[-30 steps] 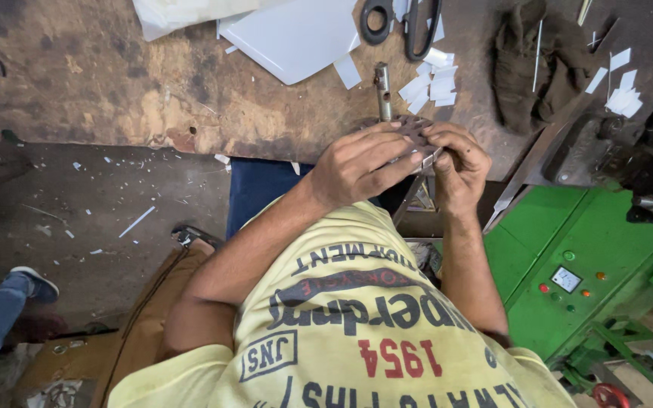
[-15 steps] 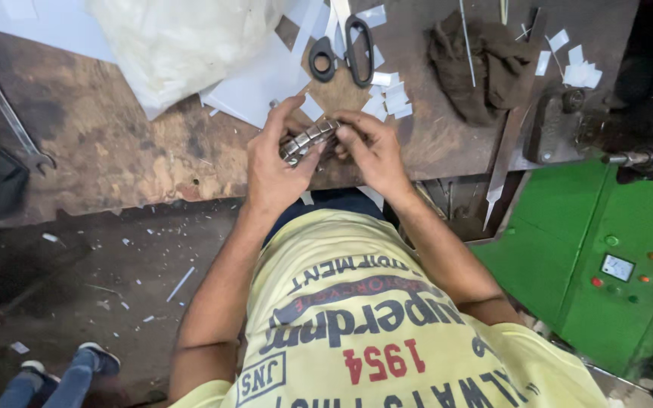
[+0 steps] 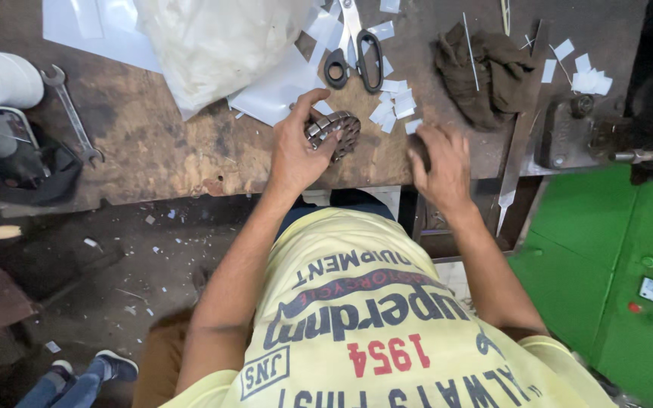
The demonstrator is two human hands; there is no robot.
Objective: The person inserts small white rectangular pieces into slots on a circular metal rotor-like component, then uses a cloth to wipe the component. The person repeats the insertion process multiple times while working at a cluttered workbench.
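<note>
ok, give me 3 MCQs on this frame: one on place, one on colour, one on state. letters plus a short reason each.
1. Where do the scissors lie?
A. On the floor
B. On the bench beyond the left hand
C. On the green machine

2. What colour is the machine housing at the right?
A. Green
B. Red
C. Grey

3. What is the left hand doing?
A. Resting flat and empty
B. Gripping the wrench
C. Holding a round metal roller part on the bench

Answers:
1 B: the scissors sit on the wooden bench among the white paper scraps, above the left hand.
2 A: the housing is plainly green.
3 C: its fingers wrap the roller part; the wrench lies untouched far to the left, and the right hand rests apart on the bench edge.
</note>
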